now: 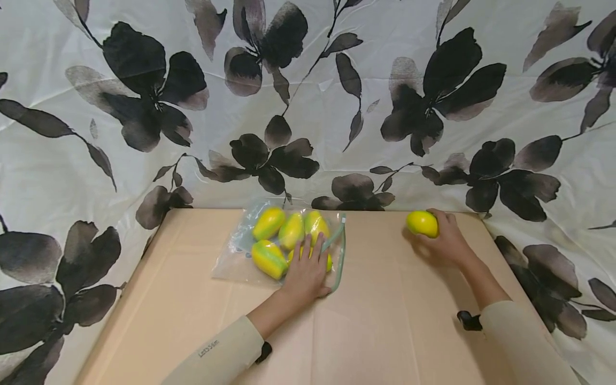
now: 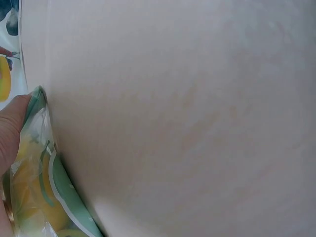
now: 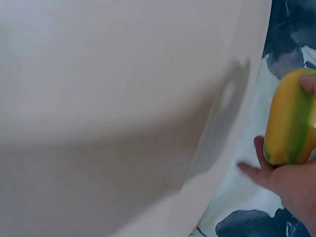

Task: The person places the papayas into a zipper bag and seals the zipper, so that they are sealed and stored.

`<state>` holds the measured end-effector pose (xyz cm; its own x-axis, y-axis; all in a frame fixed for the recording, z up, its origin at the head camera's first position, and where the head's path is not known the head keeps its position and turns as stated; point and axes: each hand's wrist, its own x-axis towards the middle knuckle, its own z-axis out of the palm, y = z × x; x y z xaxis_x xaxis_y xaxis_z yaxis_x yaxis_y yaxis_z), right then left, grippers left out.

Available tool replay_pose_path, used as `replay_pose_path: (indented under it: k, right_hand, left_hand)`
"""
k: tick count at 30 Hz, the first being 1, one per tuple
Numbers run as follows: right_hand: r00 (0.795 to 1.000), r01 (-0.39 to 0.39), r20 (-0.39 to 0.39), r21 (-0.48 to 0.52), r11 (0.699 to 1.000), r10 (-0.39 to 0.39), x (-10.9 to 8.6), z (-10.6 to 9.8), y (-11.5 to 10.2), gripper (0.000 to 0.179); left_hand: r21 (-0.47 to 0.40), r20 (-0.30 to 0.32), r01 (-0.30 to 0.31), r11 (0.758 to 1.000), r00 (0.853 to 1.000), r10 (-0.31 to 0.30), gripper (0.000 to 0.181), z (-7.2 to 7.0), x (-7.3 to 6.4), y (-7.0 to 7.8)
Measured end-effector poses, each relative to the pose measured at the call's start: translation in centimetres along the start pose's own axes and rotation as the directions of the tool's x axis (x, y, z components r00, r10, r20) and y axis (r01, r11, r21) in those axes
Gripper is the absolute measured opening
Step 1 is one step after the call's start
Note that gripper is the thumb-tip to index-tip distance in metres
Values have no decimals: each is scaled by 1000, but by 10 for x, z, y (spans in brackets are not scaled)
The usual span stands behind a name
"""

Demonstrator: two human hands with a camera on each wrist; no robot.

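A clear zip bag with a green zip edge lies on the board, holding several yellow-green fruits that look like papayas. My left hand rests on the bag's right part, fingers stretched over one fruit. In the left wrist view its thumb lies against the bag's green edge. Over the board's far right part, my right hand grips a single papaya. Close up in the right wrist view, this papaya is yellow with a green stripe, and some fingers stand out below it.
The tan board forms the work surface. White cloth with dark flowers hangs behind it and shows along both sides. A dark strap piece sits at the right wrist, another at the left.
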<state>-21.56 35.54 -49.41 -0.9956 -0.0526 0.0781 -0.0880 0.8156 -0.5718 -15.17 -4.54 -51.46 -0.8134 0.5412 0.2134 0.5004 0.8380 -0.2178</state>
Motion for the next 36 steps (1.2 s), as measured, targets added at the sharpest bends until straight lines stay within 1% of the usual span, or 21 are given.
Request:
replay_pose_path:
  k: [3, 6, 12, 17, 22, 25, 28, 33, 36]
  right_hand:
    - [999, 5, 32, 23, 1000, -5, -9, 7, -8, 83]
    - [997, 28, 63, 52, 998, -32, -18, 15, -15, 84]
    - [991, 106, 71, 71, 992, -111, -37, 24, -30, 83]
    - [984, 134, 110, 77, 988, -142, -46, 29, -45, 84]
    - [971, 181, 141, 89, 979, -193, -51, 35, -57, 84]
    - [961, 209, 162, 104, 972, -224, -52, 40, -63, 83]
    - [947, 237, 192, 127, 963, -258, -52, 44, -69, 83]
    - [916, 284, 252, 140, 948, -312, -49, 50, -80, 83]
    - [897, 318, 276, 137, 938, -344, -46, 54, -87, 81]
  left_hand:
    - [-11, -1, -1, 1000, 1000, 1, 114, -1, 1, 0]
    - [-19, -5, 0, 1000, 1000, 0, 114, -1, 1, -1]
    - [-21, 8, 2, 1000, 1000, -2, 114, 0, 1, 1]
    - [-16, 15, 4, 1000, 1000, -4, 115, -1, 2, 0]
    - [-25, 15, -1, 1000, 1000, 1, 114, -2, 2, -1]
    - [-21, 3, -5, 1000, 1000, 5, 113, -2, 1, -1]
    - [-17, 1, -3, 1000, 1000, 3, 113, -2, 1, -1]
    - [-26, 19, 7, 1000, 1000, -6, 115, -1, 2, -1]
    - [-26, 17, 8, 1000, 1000, -7, 115, -1, 3, -1]
